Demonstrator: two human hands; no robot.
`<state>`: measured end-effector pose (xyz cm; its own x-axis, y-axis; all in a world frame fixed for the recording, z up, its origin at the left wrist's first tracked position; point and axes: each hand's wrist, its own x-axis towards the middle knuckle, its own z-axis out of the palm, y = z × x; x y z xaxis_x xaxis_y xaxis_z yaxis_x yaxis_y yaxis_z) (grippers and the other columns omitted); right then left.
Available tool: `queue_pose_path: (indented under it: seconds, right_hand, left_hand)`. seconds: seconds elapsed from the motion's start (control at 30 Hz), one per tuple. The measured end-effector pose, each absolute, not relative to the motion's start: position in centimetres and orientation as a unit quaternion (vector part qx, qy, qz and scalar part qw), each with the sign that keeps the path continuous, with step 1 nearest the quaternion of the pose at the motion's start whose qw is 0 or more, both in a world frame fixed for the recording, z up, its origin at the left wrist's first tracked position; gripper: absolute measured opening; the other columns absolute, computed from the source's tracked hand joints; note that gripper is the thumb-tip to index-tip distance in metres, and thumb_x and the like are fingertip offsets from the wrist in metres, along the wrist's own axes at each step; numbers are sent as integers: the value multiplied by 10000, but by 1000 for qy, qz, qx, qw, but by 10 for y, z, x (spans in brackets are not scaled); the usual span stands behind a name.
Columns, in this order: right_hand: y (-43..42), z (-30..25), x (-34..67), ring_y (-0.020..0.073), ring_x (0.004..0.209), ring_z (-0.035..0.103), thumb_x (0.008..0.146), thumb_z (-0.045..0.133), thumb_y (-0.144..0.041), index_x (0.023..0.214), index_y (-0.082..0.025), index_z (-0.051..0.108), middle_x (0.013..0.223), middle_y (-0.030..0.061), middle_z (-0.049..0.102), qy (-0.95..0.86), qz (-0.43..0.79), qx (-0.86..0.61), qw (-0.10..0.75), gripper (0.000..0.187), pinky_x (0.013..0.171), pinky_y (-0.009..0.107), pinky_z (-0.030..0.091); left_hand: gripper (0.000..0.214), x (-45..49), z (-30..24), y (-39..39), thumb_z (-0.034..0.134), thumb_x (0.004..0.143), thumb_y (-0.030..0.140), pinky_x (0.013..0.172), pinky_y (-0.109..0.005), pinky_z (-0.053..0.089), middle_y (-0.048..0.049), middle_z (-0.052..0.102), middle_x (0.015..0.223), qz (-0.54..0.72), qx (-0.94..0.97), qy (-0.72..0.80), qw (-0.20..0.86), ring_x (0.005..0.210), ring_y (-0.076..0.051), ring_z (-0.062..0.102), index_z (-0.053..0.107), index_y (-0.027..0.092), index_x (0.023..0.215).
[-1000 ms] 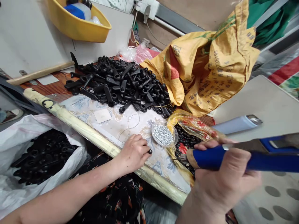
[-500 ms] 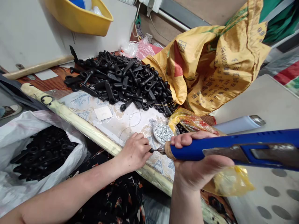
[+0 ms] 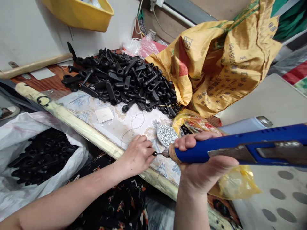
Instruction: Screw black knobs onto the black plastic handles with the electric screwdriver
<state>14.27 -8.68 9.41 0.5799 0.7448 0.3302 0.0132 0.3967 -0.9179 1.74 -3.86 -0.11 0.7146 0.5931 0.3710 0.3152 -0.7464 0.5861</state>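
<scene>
The left grip [image 3: 137, 155] is closed on a small black plastic part [image 3: 154, 153], likely light and stiff; the right grip [image 3: 203, 163] clamps a blue-handled power driver [image 3: 240, 147].

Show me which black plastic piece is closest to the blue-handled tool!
The black plastic piece pinched in the left hand, its end at the blue-handled tool's metal bit; the others lie heaped or bagged.

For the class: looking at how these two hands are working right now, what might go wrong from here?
The metal tip of the blue-handled tool in the right hand sits right at the small black piece pinched by the left hand; a slip might jab those fingers. The round dish of small silver pieces lies beside the right hand, so a knock might spill them.
</scene>
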Motion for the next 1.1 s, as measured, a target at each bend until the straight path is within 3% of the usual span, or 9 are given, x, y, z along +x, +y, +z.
queue_pose_path:
  seconds: [0.47,0.73,1.1]
  right_hand:
    - [-87,96,143,128,534,530,664,812,-672,860,-218,574,663,-51,537,-438,247,-475,722,549,504,285,485]
    - [-83,95,141,131,550,554,781,784,-439,894,-212,593,683,-32,571,-468,258,-460,709,317,513,293,498]
    - [-79,86,145,135,536,545,821,744,-501,914,-235,566,682,-43,569,-524,278,-475,650,333,529,299,479]
  left_hand:
    - [239,18,-1,-38,674,896,214,759,-368,383,-32,638,767,270,891,257,258,832,-202,513,645,159,666]
    - [227,19,-4,-38,659,897,210,772,-371,385,-23,648,765,291,882,260,264,836,-204,520,659,171,673]
    - [137,20,-1,-39,629,851,150,796,-382,410,-25,664,783,290,876,268,278,860,-215,532,713,192,751]
